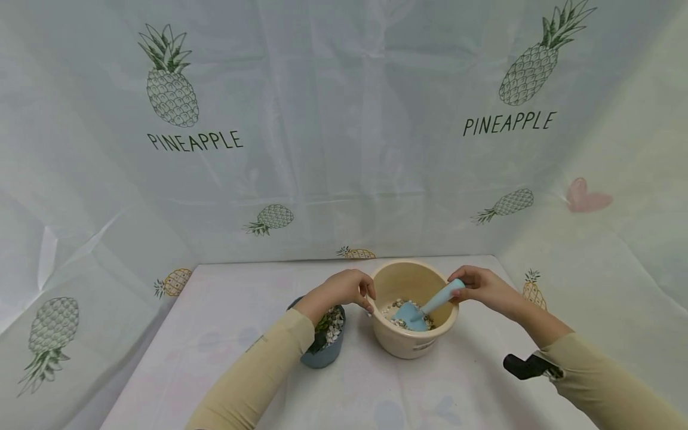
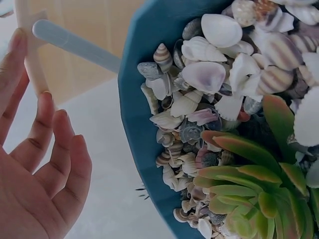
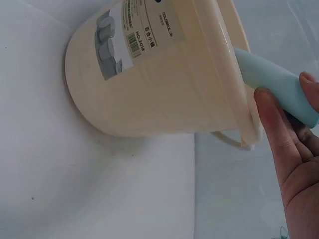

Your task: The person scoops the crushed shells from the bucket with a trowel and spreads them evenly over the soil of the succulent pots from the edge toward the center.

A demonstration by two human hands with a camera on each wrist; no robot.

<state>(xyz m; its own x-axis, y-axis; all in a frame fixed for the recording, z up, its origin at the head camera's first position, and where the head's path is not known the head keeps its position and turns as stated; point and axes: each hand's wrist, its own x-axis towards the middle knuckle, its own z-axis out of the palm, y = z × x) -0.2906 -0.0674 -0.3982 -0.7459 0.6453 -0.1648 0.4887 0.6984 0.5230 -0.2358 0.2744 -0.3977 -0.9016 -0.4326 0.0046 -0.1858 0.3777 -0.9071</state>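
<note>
A cream plastic bucket [image 1: 398,345] stands on the table with a layer of small shells [image 1: 399,303] in its bottom. My left hand [image 1: 346,288] holds the bucket's left rim with thumb and fingertips. At the opposite rim, my right hand [image 1: 486,291] pinches the handle end of a light blue hand shovel [image 1: 442,298]. The shovel slants down into the bucket, its blade resting among the shells. Left of the bucket, partly behind the left forearm, is a blue-grey plant pot [image 1: 325,358]. The left wrist view shows a succulent [image 2: 244,189] in it, surrounded by shells and pebbles [image 2: 204,77].
A pale patterned cloth covers the table [image 1: 226,334]. Pineapple-printed sheeting [image 1: 344,131] hangs behind it and along both sides. The bucket's thin handle [image 3: 227,139] hangs down outside its wall. A black strap end [image 1: 524,366] sticks out at the right wrist.
</note>
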